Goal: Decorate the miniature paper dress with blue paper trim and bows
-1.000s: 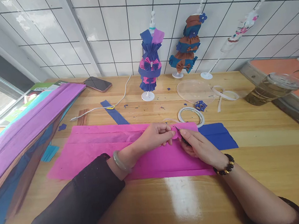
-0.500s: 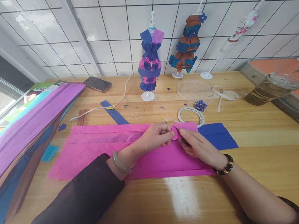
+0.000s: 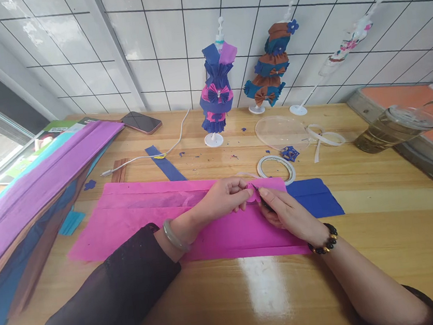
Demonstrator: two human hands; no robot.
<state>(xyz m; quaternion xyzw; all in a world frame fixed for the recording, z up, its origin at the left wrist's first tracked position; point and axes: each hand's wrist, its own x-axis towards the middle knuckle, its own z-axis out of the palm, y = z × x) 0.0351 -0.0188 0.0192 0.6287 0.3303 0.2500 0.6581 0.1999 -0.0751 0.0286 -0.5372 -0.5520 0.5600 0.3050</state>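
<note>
A small pink paper piece [image 3: 251, 194] is pinched between the thumb and fingers of my left hand [image 3: 226, 197]. Closed round small dark scissors [image 3: 266, 204], my right hand [image 3: 284, 211] is just to the right, the blade tips at the pink piece. Most of the scissors is hidden by the fingers. Both hands are over a large folded pink paper sheet [image 3: 233, 236] lying on the wooden table [image 3: 201, 300]. A blue paper piece [image 3: 316, 198] sticks out at the sheet's right end.
Behind the hands are a tape roll [image 3: 276, 170], a clear disc [image 3: 281, 131] and dressed stands [image 3: 218, 94]. A lidded cup [image 3: 388, 130] stands right; a phone [image 3: 141, 122], a white cable [image 3: 175, 145] and coloured paper strips [image 3: 54, 176] lie left.
The small pink piece has turned slightly between my left fingers, and the scissor tips sit a little differently against it. Both hands have stayed in nearly the same place.
</note>
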